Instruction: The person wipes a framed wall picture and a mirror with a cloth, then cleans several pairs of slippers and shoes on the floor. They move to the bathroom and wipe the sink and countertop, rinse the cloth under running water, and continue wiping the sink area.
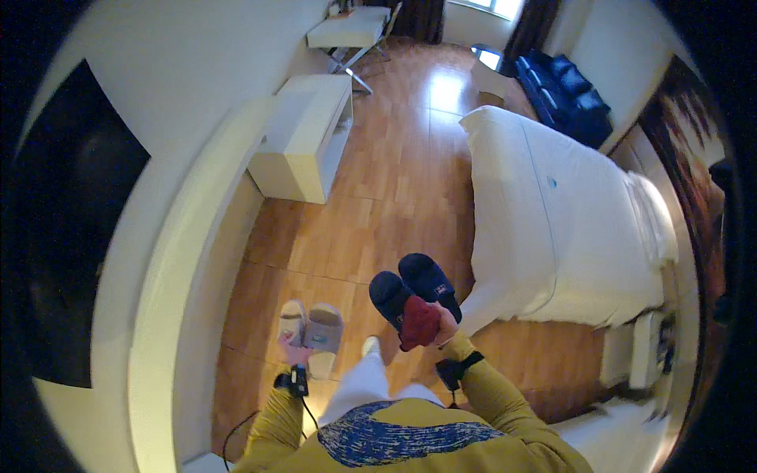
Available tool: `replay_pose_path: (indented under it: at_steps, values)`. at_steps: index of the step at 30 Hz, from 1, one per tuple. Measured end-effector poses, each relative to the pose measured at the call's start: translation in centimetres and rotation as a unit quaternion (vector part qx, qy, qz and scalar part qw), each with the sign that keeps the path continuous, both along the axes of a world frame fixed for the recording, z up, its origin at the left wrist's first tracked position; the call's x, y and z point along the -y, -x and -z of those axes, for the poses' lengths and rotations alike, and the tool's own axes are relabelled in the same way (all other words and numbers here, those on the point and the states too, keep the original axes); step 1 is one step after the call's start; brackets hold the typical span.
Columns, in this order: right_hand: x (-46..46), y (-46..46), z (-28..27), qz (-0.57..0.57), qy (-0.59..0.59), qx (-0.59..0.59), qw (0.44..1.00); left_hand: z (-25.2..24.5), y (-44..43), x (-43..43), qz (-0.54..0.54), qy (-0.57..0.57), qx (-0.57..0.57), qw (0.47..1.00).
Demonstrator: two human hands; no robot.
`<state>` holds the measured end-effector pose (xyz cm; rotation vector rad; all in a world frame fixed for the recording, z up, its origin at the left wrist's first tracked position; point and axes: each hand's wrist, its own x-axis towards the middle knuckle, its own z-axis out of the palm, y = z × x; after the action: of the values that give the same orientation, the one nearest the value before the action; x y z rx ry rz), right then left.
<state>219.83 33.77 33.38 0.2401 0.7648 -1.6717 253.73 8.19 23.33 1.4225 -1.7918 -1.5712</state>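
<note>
My left hand point(294, 350), blurred, holds a pair of pale grey open-toe slippers: a left slipper point(292, 319) and a right slipper point(326, 331), side by side. The fingers are partly hidden by the near slipper. In my right hand point(448, 325) is a pair of dark navy slippers, one point(388, 291) to the left and the other point(426, 275) set slightly farther forward. A crumpled dark red cloth point(420, 324) lies over the heel part of the left navy slipper, gripped by the same hand. Both pairs are above the wooden floor.
A bed with a white cover point(514, 224) stands to my right. Ahead on the left are a white low cabinet point(301, 136) and a white desk point(349, 29). A dark sofa point(565, 94) sits far right. A dark wall panel point(77, 224) hangs left; a black cable point(236, 423) trails below my left wrist.
</note>
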Motion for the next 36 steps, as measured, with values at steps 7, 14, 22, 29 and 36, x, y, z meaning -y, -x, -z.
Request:
replay_pose_path:
  at_steps: [7, 14, 22, 29, 36]
  values:
    - [6.7, 20.0, 0.2, -0.009, 0.052, 0.082, 0.995, 4.6, 21.6, 6.0, -0.127, -0.121, -0.276, 0.945]
    - [19.7, 39.4, 2.0, -0.097, -0.100, -0.165, 0.976, 6.4, 39.2, 13.5, -0.118, 0.036, -0.025, 0.992]
    - [36.1, 67.7, 11.5, -0.135, -0.135, 0.122, 0.974, 18.7, 65.7, 18.3, -0.364, -0.187, -0.282, 0.868]
    - [43.7, 81.2, 24.7, -0.126, -0.200, 0.045, 0.971, 27.7, 80.8, 20.5, -0.527, -0.283, -0.369, 0.711]
    - [53.2, 86.1, 40.6, -0.247, -0.194, 0.113, 0.943, 37.3, 89.7, 22.4, -0.501, -0.087, -0.151, 0.848]
